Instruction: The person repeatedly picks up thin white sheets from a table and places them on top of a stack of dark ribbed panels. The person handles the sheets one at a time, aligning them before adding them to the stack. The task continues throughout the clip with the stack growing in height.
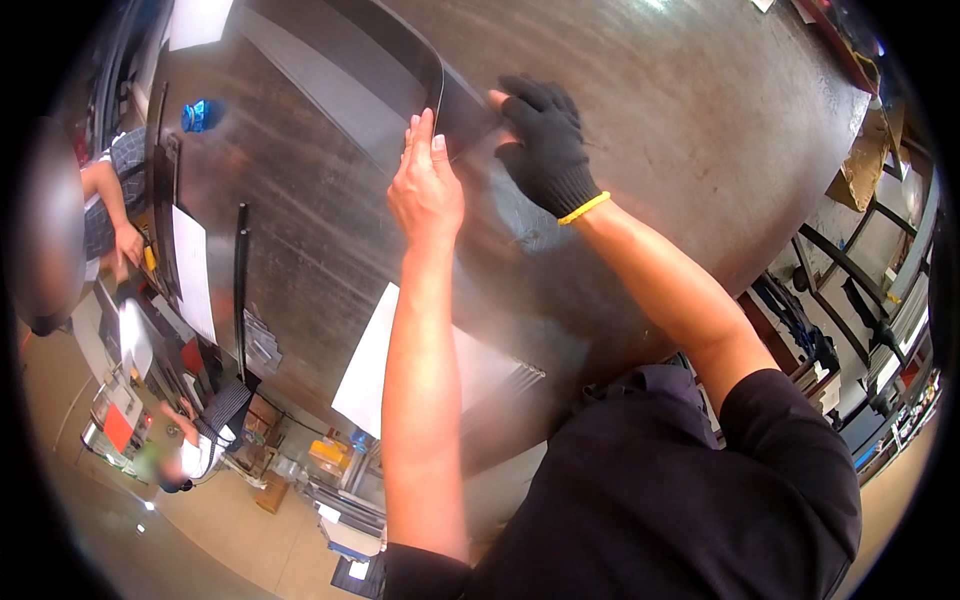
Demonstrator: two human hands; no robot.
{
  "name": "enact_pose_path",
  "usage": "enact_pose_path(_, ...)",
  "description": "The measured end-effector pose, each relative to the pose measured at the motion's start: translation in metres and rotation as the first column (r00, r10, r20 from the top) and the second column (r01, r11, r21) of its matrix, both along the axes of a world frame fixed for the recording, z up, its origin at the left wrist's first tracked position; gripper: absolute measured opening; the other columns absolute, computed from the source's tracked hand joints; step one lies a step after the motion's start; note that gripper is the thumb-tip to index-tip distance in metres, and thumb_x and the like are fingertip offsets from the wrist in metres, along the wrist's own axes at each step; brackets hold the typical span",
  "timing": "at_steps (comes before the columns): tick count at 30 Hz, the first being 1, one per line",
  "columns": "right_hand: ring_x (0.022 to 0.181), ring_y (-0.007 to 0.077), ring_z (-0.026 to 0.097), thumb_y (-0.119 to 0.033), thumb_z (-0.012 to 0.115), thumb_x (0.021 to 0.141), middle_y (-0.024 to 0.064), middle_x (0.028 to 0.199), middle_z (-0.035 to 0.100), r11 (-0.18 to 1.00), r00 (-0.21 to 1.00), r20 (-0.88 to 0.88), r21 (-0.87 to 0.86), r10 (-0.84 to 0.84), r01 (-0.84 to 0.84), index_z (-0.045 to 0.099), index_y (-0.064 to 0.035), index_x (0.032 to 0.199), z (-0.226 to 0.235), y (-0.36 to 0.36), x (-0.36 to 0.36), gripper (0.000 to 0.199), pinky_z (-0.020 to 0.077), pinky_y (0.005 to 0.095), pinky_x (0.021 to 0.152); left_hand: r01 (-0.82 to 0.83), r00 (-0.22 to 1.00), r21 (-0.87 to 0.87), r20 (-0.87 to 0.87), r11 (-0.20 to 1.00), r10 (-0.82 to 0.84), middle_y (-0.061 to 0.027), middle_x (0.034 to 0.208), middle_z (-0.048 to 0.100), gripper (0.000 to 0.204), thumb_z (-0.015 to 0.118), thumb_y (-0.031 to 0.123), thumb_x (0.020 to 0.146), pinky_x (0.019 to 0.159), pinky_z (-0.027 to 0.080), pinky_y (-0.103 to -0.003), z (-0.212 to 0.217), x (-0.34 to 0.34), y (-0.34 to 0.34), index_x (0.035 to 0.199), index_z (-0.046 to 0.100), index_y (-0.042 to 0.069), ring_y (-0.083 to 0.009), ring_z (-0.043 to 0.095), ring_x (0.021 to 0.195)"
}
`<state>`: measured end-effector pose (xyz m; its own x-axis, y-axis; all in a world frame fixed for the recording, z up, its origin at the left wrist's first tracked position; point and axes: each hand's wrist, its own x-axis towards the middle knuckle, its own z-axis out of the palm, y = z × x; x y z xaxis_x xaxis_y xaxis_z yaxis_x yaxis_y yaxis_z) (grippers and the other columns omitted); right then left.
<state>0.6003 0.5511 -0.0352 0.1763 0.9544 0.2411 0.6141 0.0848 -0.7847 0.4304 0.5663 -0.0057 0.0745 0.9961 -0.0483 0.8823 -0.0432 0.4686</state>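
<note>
— What is seen around the counter (650,110)?
— A tan floor (230,535) is seen below its left edge; metal racks (880,300) are seen to its right, under bright light.

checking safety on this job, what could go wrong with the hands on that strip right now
1. The left hand is bare and pressed against the edge of the dark strip; a thin edge could cut it, while only the right hand wears a glove.
2. The strip is bent upward; if either hand slips, it might spring back.
3. The metal table looks smooth, so the strip may slide.
</note>
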Motion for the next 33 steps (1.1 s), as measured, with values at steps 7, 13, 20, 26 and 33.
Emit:
enact_pose_path(7,0.134,0.0354,0.050,-0.010,0.072,0.072,0.0127,0.136,0.061,0.998,0.995,0.083,-0.055,0.046,-0.042,0.069,-0.0066,0.117,0.002,-0.011,-0.002,0.046,0.0354,0.0478,0.114,0.027,1.000,0.082,0.009,0.996,-0.028,-0.0167,0.140,0.060,0.044,0.042,0.032,0.108,0.104,0.049,-0.044,-0.004,0.003,-0.001,0.141,0.058,0.007,-0.0366,0.057,0.129)
enact_pose_path(13,0.126,0.0349,0.053,-0.012,0.074,0.072,0.0120,0.135,0.062,0.996,0.999,-0.029,-0.073,0.045,-0.047,0.070,-0.0085,0.116,0.010,-0.004,0.001,0.044,0.0400,0.0458,0.109,0.008,1.000,0.029,0.022,1.000,-0.009,-0.0118,0.143,0.060,0.041,0.043,0.032,0.108,0.106,0.049,-0.043,-0.003,0.001,-0.001,0.142,0.058,0.014,-0.0335,0.054,0.134)
enact_pose_path(20,0.113,0.0327,0.061,-0.011,0.076,0.077,0.0114,0.119,0.070,0.993,0.979,-0.198,-0.089,0.053,-0.072,0.073,-0.0065,0.110,0.013,0.003,0.000,0.034,0.0493,0.0424,0.095,-0.005,1.000,0.023,0.003,1.000,0.005,-0.0141,0.141,0.061,0.041,0.044,0.031,0.108,0.105,0.049,-0.043,-0.003,0.002,-0.001,0.142,0.058,0.014,-0.0349,0.056,0.133)
enact_pose_path(26,0.093,0.0258,0.068,-0.013,0.076,0.084,0.0130,0.108,0.073,0.976,0.927,-0.374,-0.202,0.004,-0.086,0.075,-0.0022,0.108,0.019,0.012,-0.004,0.026,0.0525,0.0342,0.085,0.023,1.000,0.087,0.020,0.996,-0.025,-0.0237,0.130,0.065,0.048,0.043,0.036,0.108,0.098,0.051,-0.046,-0.003,0.000,0.000,0.139,0.059,0.003,-0.0424,0.063,0.117)
enact_pose_path(33,0.083,0.0147,0.068,-0.011,0.068,0.093,0.0103,0.102,0.076,0.891,0.662,-0.728,-0.405,-0.178,-0.207,0.071,0.0013,0.119,0.018,0.012,-0.003,0.029,0.0533,0.0303,0.079,0.024,0.999,0.109,0.021,0.994,-0.027,-0.0250,0.129,0.065,0.048,0.043,0.036,0.108,0.097,0.051,-0.047,-0.003,0.001,0.001,0.138,0.059,0.002,-0.0431,0.064,0.116)
